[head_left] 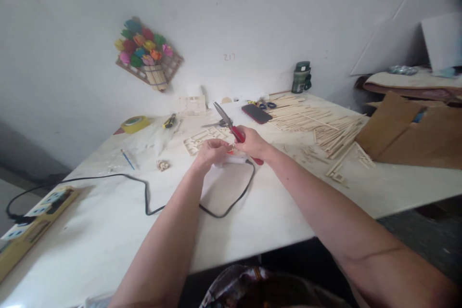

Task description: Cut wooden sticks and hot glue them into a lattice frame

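Red-handled metal scissors [236, 132] are gripped in the right hand [251, 142], above the middle of a long white tabletop [119, 231], blades toward 11 o'clock. From the hands, a brown cardboard box [422, 134] lies at 3 o'clock, loose pale wooden sticks [325, 127] at 2, and a black, red-edged phone [256, 113] at 1. The left hand's [212, 150] fingertips bunch near the right's; whether they pinch anything, I cannot tell.
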{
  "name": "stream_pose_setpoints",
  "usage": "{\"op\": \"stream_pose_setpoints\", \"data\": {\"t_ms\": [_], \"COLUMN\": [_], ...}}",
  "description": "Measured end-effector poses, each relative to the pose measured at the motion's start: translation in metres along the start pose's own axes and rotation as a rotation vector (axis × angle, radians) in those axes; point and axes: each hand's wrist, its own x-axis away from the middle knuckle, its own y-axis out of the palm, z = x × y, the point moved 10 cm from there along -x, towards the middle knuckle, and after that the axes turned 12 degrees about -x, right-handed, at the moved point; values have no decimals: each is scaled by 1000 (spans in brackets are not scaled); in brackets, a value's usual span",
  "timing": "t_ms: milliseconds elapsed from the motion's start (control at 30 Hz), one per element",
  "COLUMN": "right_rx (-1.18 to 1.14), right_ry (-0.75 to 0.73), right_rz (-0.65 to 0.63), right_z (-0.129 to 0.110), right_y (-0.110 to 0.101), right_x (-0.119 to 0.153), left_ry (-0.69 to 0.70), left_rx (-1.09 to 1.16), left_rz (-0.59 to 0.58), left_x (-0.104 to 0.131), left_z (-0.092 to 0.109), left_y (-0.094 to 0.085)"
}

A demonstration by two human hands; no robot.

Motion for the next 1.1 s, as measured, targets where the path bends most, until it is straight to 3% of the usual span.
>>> {"op": "stream_pose_setpoints", "data": {"t_ms": [433, 633, 800, 1100], "right_rx": [-45, -55, 162, 623], "right_ry": [6, 49, 36, 44], "right_rz": [-24, -42, -88, -281], "right_z": [0, 4, 10, 19], "right_y": [2, -8, -21, -27], "right_x": [0, -1, -3, 0], "left_ry": [10, 69, 136, 147], "left_rx": [-3, 41, 143, 168], "left_rz": [-30, 89, 268, 368], "left_x": [2, -3, -5, -5], "left_z": [5, 0, -4, -10], "left_y": [6, -12, -38, -55]}}
